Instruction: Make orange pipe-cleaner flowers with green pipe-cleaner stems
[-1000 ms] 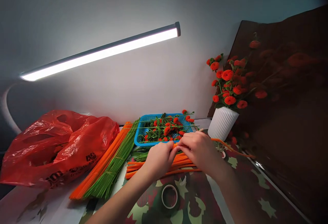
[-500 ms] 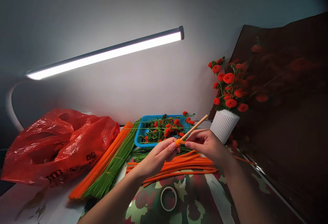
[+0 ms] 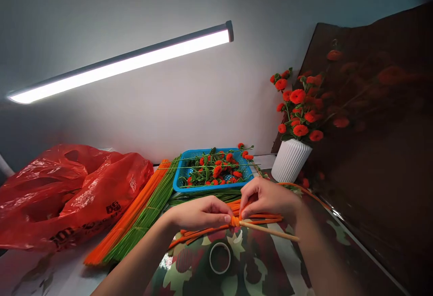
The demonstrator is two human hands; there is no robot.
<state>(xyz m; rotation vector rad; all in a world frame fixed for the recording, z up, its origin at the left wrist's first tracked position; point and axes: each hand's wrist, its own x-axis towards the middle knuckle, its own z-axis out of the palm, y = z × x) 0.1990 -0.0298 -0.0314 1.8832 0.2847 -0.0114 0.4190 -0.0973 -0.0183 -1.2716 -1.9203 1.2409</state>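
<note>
Between finger and thumb, my left hand [image 3: 203,212] pinches the near end of a thin wooden stick [image 3: 272,231], where an orange pipe cleaner [image 3: 234,221] is coiled around it. The stick's bare end points right and slightly down. My right hand [image 3: 269,198] is closed at the coil, fingertips pinching the orange strand just above the stick. A long orange strand [image 3: 306,191] runs off to the right behind that hand. Loose orange pipe cleaners [image 3: 194,236] lie under both hands, partly hidden by them.
A blue basket [image 3: 175,181] holds red flowers with green stems. Bundled orange [image 3: 126,215] and green pipe cleaners [image 3: 144,224] lie left, beside a red plastic bag [image 3: 101,192]. A white vase [image 3: 291,160] of red flowers stands right. A tape roll [image 3: 219,258] sits in front, a lamp [image 3: 128,63] above.
Both hands have come lower and the stick has swung from pointing up-right to pointing right and slightly down. My right hand has moved over the coil. The view has shifted slightly.
</note>
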